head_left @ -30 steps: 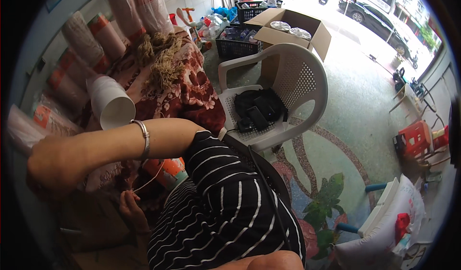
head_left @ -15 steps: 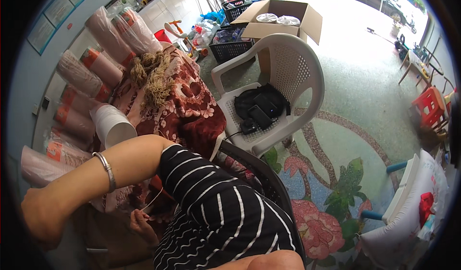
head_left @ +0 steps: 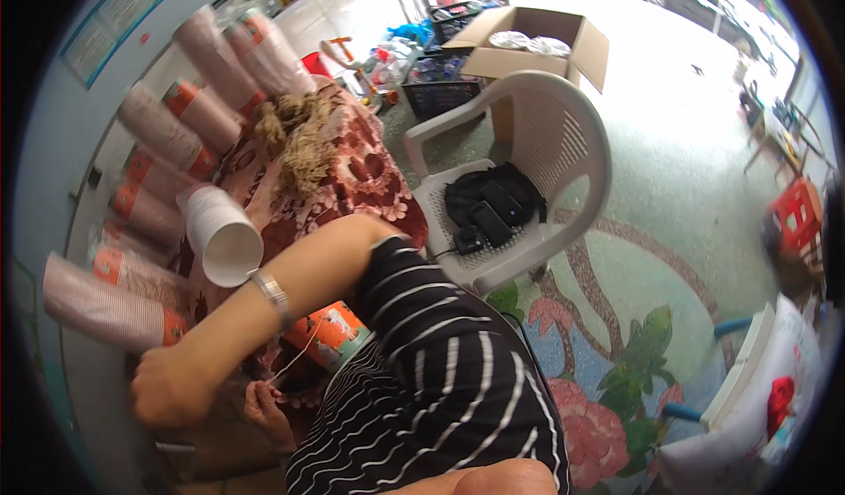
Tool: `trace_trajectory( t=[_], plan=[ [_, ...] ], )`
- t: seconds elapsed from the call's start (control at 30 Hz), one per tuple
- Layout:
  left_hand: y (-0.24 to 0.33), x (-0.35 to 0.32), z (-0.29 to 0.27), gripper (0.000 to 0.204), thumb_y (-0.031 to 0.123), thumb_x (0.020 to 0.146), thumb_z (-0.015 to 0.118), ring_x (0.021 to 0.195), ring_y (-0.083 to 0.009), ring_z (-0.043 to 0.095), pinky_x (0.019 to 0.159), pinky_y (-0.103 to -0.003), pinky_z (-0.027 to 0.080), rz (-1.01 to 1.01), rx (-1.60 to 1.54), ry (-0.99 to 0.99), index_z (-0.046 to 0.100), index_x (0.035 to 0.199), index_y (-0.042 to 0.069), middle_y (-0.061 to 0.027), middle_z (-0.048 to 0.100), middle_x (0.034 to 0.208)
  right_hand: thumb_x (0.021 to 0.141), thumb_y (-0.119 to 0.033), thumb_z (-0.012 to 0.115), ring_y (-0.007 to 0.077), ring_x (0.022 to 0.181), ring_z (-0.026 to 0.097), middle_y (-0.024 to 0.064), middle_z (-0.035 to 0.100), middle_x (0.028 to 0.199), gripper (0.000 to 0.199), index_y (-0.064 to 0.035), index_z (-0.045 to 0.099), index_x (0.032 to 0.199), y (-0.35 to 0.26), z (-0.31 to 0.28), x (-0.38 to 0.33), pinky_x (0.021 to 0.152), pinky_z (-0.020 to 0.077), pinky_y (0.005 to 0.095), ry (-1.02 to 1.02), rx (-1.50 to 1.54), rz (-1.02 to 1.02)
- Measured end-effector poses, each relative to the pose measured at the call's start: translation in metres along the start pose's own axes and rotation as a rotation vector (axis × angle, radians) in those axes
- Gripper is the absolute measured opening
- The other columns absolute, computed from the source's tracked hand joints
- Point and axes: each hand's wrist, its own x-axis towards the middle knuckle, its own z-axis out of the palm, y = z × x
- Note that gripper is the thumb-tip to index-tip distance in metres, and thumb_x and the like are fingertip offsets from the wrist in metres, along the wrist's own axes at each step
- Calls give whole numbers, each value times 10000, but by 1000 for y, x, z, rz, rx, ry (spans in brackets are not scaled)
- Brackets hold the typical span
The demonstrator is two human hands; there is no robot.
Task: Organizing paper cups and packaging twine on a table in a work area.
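I am drawing my fisted left hand (head_left: 172, 388) lower and nearer than a second ago, tautening the thin pale string (head_left: 295, 360) my right hand (head_left: 267, 410) is pinching just beside it, under the orange paper cup (head_left: 333, 334).

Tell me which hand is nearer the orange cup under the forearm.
Left. The left hand, pinching a thin string, sits just below-left of the orange cup; the right hand, a fist, is farther out to the left.
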Motion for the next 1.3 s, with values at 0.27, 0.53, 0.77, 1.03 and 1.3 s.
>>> trace_trajectory(
  t=[0.27,0.53,0.77,1.03,1.3],
  plan=[
    [34,13,10,136,86,911,557,599,-195,547,562,-304,426,143,162,-196,557,806,-1,-98,546,679,869,-127,602,291,695,639,124,628,862,188,-57,569,1040,35,109,-161,598,515,382,145,649,450],
    [19,10,37,117,84,873,622,669,-261,594,600,-327,463,121,50,-231,584,803,-2,-114,587,741,952,-132,554,84,627,603,24,609,795,198,4,566,1095,10,111,-204,572,501,217,75,1261,1125],
    [10,5,46,138,116,880,636,688,-236,597,608,-327,473,102,32,-253,576,826,4,-89,594,760,916,-132,607,74,596,548,22,589,695,164,7,588,1002,2,131,-228,534,441,236,46,1037,1152],
    [-5,-5,41,114,87,852,656,710,-223,605,614,-319,478,14,42,-326,579,830,7,-88,601,777,894,-118,631,68,594,551,37,597,675,142,-5,596,972,7,145,-231,537,455,237,-49,855,1006],
    [-10,-3,48,105,47,818,670,726,-215,609,623,-299,477,17,44,-298,579,864,24,-82,603,810,865,-124,645,135,583,577,127,617,683,164,-26,609,992,12,141,-232,560,466,296,-113,778,999]
  ],
)
